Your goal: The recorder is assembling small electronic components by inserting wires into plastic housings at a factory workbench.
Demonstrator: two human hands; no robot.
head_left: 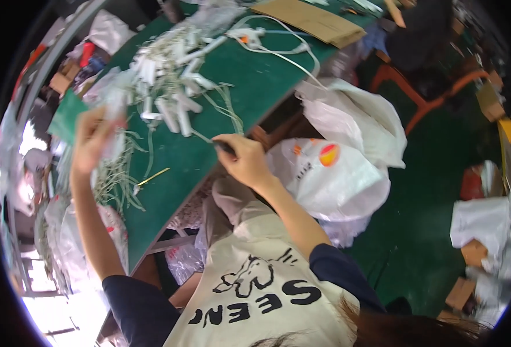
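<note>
My right hand point(245, 161) is closed round a small black-handled tool point(225, 148) at the near edge of the green table point(169, 188). A thin light piece runs from the tool's front toward the white parts, and I cannot make out what kind it is. My left hand point(91, 140) is raised over the table's left side, smeared by motion. Beside its fingers is a blurred whitish, see-through thing point(117, 113); whether the hand grips it does not show. Between and beyond the hands lies a heap of white tube-like plastic parts point(177, 110) with thin pale cords.
A bundle of pale cords point(117, 179) and a thin yellow stick point(153, 176) lie on the table. Farther off are a white power strip point(252, 39) and flat cardboard point(307, 20). Large white sacks point(330, 179) stand to my right, with an orange chair frame point(420, 104) beyond.
</note>
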